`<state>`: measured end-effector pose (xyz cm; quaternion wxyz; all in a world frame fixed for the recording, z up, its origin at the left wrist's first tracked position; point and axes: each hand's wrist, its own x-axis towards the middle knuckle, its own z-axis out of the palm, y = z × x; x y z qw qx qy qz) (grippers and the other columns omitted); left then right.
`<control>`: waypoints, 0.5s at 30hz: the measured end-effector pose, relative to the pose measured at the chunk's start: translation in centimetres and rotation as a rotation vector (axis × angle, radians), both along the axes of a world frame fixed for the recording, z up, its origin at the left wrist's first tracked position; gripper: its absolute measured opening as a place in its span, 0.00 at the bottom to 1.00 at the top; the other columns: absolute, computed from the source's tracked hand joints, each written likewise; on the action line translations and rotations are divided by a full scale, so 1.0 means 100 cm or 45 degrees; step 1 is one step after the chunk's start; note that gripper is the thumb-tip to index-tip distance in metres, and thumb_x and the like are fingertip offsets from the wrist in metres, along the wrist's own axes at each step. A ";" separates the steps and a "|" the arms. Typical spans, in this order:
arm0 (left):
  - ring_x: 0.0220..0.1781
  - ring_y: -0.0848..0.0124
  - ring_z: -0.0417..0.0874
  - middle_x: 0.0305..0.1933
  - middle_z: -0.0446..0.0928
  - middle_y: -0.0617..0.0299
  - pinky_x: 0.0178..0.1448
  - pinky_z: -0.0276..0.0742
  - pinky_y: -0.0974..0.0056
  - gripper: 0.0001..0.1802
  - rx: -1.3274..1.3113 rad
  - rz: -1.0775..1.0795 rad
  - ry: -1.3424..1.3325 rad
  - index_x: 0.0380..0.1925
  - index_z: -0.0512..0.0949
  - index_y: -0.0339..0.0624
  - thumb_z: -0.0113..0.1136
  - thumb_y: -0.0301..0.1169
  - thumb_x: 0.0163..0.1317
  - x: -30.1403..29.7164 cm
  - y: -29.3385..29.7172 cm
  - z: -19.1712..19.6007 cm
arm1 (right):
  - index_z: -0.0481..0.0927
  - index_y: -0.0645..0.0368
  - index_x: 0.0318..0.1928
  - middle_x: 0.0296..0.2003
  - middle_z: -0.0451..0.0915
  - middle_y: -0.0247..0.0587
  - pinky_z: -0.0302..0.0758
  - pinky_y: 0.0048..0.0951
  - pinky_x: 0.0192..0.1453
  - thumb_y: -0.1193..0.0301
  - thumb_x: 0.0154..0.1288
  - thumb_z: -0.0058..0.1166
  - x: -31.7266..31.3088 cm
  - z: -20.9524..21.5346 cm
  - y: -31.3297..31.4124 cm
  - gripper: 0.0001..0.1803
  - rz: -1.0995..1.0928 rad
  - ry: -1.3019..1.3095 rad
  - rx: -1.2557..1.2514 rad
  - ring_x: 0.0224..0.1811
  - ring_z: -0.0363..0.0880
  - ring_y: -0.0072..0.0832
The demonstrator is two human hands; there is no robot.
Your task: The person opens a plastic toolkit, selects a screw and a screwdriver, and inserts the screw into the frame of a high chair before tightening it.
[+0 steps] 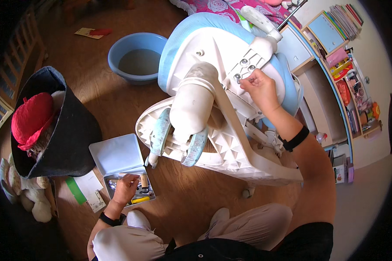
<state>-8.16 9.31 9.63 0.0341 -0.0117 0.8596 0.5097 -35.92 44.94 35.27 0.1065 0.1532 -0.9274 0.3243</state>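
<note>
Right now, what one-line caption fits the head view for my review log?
Right hand at a bolt on an overturned white-and-blue chair; left hand reaching into an open tool case on the wooden floor.

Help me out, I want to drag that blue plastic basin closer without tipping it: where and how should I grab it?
Probably best to take the blue basin by its rolled rim on the near side, coming from above with the fingers hooked inside. It sits upright on the wooden floor and open, and that edge faces the person, clear of the overturned chair.
</note>
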 end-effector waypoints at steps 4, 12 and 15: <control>0.30 0.60 0.83 0.34 0.80 0.49 0.34 0.80 0.63 0.07 0.053 0.022 0.018 0.36 0.80 0.34 0.58 0.23 0.57 0.000 0.000 -0.004 | 0.73 0.65 0.27 0.25 0.80 0.38 0.74 0.17 0.29 0.78 0.58 0.61 0.000 0.004 -0.007 0.09 -0.021 0.070 0.084 0.28 0.79 0.16; 0.31 0.59 0.83 0.34 0.80 0.49 0.35 0.81 0.64 0.07 0.032 0.028 0.004 0.36 0.79 0.33 0.58 0.22 0.57 0.000 -0.001 0.000 | 0.72 0.64 0.25 0.19 0.79 0.40 0.72 0.21 0.25 0.76 0.54 0.63 0.000 0.022 -0.033 0.11 -0.062 0.157 0.385 0.23 0.79 0.19; 0.31 0.60 0.83 0.34 0.80 0.49 0.35 0.80 0.64 0.07 0.053 0.030 -0.023 0.36 0.79 0.33 0.58 0.22 0.57 0.001 -0.001 0.000 | 0.71 0.64 0.25 0.19 0.78 0.40 0.72 0.21 0.25 0.77 0.54 0.62 -0.010 0.027 -0.034 0.11 0.026 0.147 0.421 0.22 0.79 0.20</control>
